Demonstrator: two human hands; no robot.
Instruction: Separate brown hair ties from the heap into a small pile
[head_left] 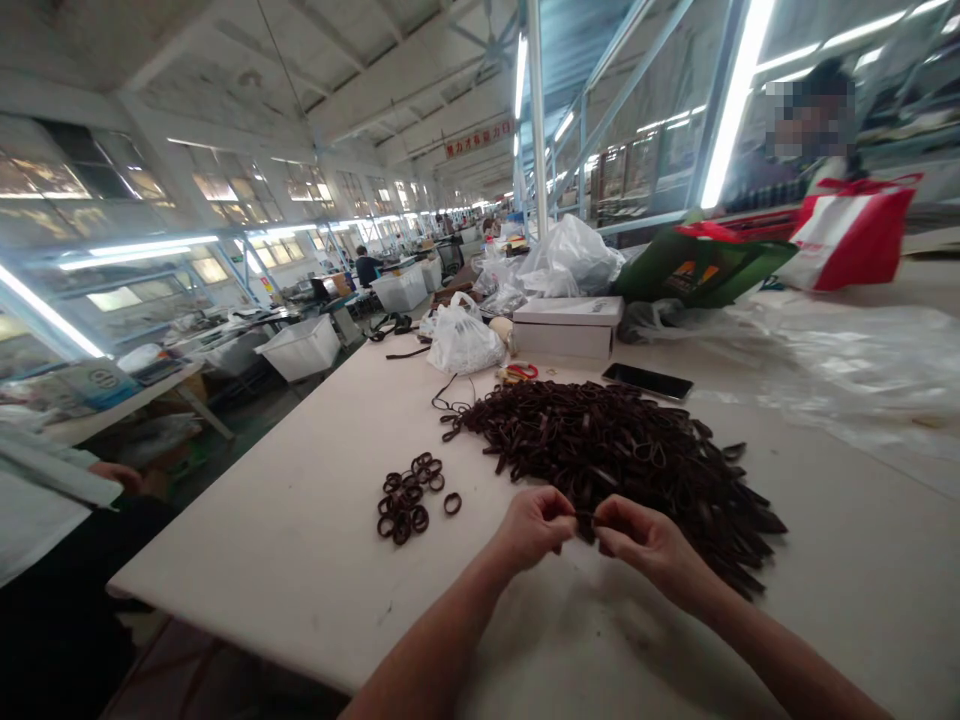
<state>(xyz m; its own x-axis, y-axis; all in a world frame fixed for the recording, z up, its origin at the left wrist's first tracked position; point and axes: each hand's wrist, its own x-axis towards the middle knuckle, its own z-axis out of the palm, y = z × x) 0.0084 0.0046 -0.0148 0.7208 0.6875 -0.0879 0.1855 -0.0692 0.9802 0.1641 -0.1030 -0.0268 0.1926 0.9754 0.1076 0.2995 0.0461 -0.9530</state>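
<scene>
A big heap of dark brown elastic bands (615,450) lies on the white table (315,540) in front of me. My left hand (534,525) and my right hand (643,540) meet at the heap's near edge, both pinched on one dark band (586,522) held between them. To the left lies a small cluster of rolled dark brown rings (409,497), apart from the heap.
Behind the heap lie a black phone (649,381), a white box (568,326), red-handled scissors (519,372) and a knotted plastic bag (463,340). Clear plastic sheet (847,370) covers the right side. Red and green bags stand at the back. A seated person's arm (52,475) shows at left.
</scene>
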